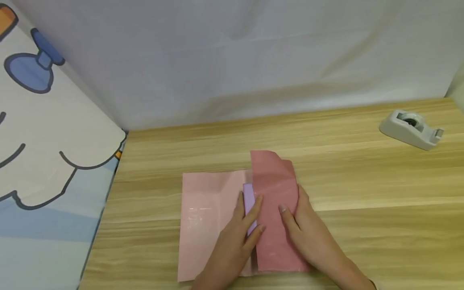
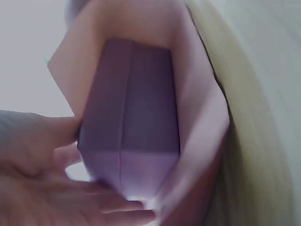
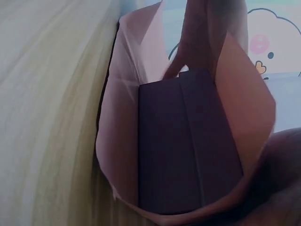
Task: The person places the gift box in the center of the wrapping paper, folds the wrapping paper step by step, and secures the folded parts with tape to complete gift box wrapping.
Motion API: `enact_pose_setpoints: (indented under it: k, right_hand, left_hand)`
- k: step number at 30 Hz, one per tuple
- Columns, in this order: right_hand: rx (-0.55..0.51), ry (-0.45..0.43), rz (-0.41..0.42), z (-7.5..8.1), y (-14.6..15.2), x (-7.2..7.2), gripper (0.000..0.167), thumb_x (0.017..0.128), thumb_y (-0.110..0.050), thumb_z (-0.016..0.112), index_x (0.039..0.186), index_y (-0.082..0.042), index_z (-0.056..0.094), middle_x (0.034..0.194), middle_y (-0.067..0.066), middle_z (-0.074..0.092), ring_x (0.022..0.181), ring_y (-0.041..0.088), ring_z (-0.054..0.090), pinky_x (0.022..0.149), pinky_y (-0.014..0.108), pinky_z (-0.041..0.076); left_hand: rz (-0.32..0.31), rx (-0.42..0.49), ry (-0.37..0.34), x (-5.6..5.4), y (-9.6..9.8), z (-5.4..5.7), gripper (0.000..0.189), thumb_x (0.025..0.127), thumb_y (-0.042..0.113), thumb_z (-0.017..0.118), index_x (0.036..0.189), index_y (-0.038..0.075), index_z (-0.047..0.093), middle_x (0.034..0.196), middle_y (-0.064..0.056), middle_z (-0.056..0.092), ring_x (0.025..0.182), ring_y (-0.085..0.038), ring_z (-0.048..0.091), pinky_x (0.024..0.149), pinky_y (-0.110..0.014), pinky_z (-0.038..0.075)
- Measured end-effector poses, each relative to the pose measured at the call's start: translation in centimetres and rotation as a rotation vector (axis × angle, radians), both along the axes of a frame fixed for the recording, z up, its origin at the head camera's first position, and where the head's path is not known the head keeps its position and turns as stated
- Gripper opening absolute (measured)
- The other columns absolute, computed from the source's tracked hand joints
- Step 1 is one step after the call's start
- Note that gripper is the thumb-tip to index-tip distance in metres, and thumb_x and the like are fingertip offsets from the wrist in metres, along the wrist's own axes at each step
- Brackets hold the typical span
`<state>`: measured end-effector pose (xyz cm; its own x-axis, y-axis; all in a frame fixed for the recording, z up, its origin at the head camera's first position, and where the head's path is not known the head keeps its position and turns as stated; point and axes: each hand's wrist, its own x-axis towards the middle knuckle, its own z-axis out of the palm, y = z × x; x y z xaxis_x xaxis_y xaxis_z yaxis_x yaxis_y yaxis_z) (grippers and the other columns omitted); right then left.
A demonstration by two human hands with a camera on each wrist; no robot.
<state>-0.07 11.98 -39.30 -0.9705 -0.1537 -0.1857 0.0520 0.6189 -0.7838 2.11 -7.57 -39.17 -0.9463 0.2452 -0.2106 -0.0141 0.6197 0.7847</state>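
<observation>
A sheet of pink paper (image 1: pixel 199 225) lies on the table, its right part folded up over a purple box (image 1: pixel 249 197). Only a narrow strip of the box shows from above; both wrist views look in at its end, with the paper curving round it. My left hand (image 1: pixel 232 245) rests at the box's exposed left side, fingers fairly straight, fingertips touching the box and the edge of the paper flap (image 1: pixel 275 237). With its thumb on top of the flap and its fingers round the right side, my right hand (image 1: pixel 311 233) grips the folded paper against the box.
A grey tape dispenser (image 1: pixel 409 129) stands at the back right of the wooden table (image 1: pixel 152 153). Behind the table hangs a pale cloth (image 1: pixel 232 72). A cartoon-printed sheet (image 1: pixel 54 133) covers the left side.
</observation>
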Motion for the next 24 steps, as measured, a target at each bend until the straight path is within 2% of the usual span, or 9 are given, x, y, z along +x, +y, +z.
enact_pose_setpoints:
  k: [2,4,6,11,12,16,20,24]
  right_hand:
    - [-0.009,-0.005,-0.004,0.0,0.0,0.0,0.075,0.112,-0.035,0.044,0.163,0.006,0.009,0.159,0.036,0.037,0.143,0.047,0.047,0.116,0.066,0.04]
    - [-0.012,-0.005,-0.006,0.0,0.1,0.1,0.074,0.112,-0.035,0.044,0.163,0.006,0.01,0.158,0.036,0.039,0.141,0.047,0.049,0.114,0.066,0.041]
    - [-0.014,-0.004,-0.006,-0.1,0.1,0.0,0.073,0.112,-0.034,0.045,0.162,0.007,0.011,0.156,0.036,0.04,0.14,0.046,0.051,0.113,0.066,0.042]
    - [-0.072,-0.027,-0.014,-0.4,0.3,-0.2,0.074,0.111,-0.033,0.048,0.162,0.006,0.013,0.15,0.034,0.05,0.134,0.041,0.056,0.111,0.063,0.046]
    - [-0.09,-0.036,-0.017,-0.5,0.3,-0.1,0.074,0.111,-0.033,0.049,0.162,0.006,0.013,0.149,0.034,0.051,0.133,0.04,0.057,0.111,0.062,0.047]
    - [-0.121,-0.041,-0.03,-0.7,0.7,1.1,0.072,0.111,-0.032,0.049,0.162,0.006,0.015,0.146,0.032,0.054,0.13,0.038,0.06,0.109,0.062,0.048]
    - [-0.123,-0.014,-0.036,-1.1,0.9,2.6,0.066,0.111,-0.028,0.047,0.161,0.006,0.018,0.148,0.032,0.053,0.135,0.04,0.056,0.112,0.065,0.044]
    - [-0.11,-0.021,-0.023,-1.0,1.2,2.9,0.066,0.112,-0.029,0.044,0.162,0.005,0.016,0.15,0.032,0.052,0.139,0.042,0.053,0.114,0.067,0.041]
  left_hand:
    - [0.077,0.123,0.01,-0.1,0.5,-0.3,0.056,0.108,0.025,0.056,0.16,0.036,0.04,0.175,-0.018,0.006,0.159,-0.039,0.019,0.124,-0.063,0.027]
    - [0.14,0.231,0.03,-0.4,1.2,-0.9,0.053,0.106,0.018,0.058,0.156,0.032,0.047,0.175,-0.018,0.006,0.161,-0.036,0.013,0.127,-0.062,0.02]
    - [0.18,0.296,0.058,-0.7,1.9,-1.4,0.052,0.105,0.014,0.056,0.153,0.032,0.049,0.175,-0.018,0.012,0.162,-0.035,0.015,0.128,-0.063,0.018]
    - [0.197,0.307,0.083,-1.5,2.8,-2.0,0.056,0.107,0.016,0.052,0.159,0.033,0.042,0.171,-0.02,0.019,0.159,-0.037,0.019,0.125,-0.068,0.02]
    - [0.198,0.305,0.076,-1.5,2.8,-1.9,0.056,0.108,0.017,0.051,0.16,0.033,0.04,0.171,-0.023,0.016,0.16,-0.039,0.017,0.125,-0.07,0.019]
    - [0.197,0.302,0.039,-1.5,2.9,-1.8,0.058,0.108,0.017,0.05,0.162,0.036,0.036,0.173,-0.023,0.01,0.16,-0.042,0.011,0.124,-0.073,0.017]
    - [0.197,0.306,0.025,-1.4,2.9,-1.7,0.059,0.109,0.017,0.049,0.162,0.038,0.036,0.173,-0.023,0.009,0.16,-0.042,0.011,0.124,-0.073,0.017]
    - [0.19,0.308,0.02,-1.4,3.0,-1.6,0.059,0.109,0.018,0.049,0.162,0.038,0.034,0.173,-0.023,0.007,0.161,-0.043,0.01,0.124,-0.073,0.017]
